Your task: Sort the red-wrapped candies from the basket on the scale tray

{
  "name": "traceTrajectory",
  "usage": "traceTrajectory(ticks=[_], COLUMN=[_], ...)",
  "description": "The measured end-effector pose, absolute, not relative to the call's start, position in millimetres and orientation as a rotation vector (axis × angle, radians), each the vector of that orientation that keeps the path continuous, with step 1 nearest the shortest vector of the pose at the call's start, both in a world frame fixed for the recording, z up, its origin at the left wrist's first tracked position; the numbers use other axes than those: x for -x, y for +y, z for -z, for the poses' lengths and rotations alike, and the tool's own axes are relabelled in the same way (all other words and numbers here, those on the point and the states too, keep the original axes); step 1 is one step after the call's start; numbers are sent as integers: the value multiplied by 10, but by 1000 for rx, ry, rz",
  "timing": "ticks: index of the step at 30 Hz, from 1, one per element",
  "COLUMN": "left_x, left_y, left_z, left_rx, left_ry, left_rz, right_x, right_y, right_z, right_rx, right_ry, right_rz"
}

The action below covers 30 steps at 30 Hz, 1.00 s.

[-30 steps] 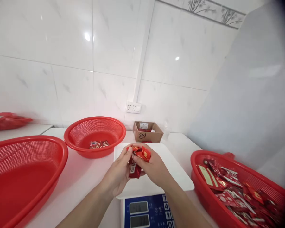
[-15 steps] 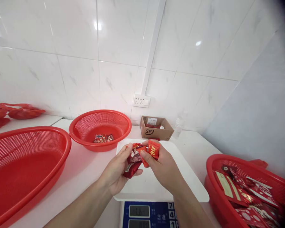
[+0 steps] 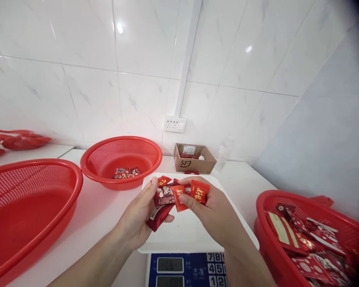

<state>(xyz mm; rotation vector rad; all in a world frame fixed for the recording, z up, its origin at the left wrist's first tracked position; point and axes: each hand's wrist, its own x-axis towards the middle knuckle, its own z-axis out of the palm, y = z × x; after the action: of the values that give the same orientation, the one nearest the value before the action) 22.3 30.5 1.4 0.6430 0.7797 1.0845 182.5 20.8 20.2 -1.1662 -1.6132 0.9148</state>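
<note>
Both hands are held close together above the white tray of a digital scale. My left hand is closed around a small bunch of candy packets; a dark red packet hangs lowest and a maroon packet with white lettering lies above it. My right hand pinches bright red candy packets with gold lettering, its thumb pressed on an orange-red one. The packets of the two hands overlap, and their inner sides are hidden. Below the tray shows the scale's blue keypad panel.
A red basket with a few packets stands behind left; a larger red basket sits at far left. At right is a red basket full of packets. A cardboard box, a clear bottle and red bags line the wall.
The packets have spread apart a little between my hands, and the gold-lettered ones show more fully. The whole view has shifted slightly.
</note>
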Motion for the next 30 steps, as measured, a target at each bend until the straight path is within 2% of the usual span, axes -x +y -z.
traceTrajectory(ticks=[14, 30], left_x=[-187, -224], left_y=[297, 223], left_z=[-14, 39], left_rx=[-719, -1073], left_ry=[778, 691], left_rz=[-1103, -906], right_x=[-1906, -1772], right_y=[207, 186], right_z=[-231, -187], right_rx=[1165, 1156], right_ry=[-1414, -1532], right_rz=[-673, -1039])
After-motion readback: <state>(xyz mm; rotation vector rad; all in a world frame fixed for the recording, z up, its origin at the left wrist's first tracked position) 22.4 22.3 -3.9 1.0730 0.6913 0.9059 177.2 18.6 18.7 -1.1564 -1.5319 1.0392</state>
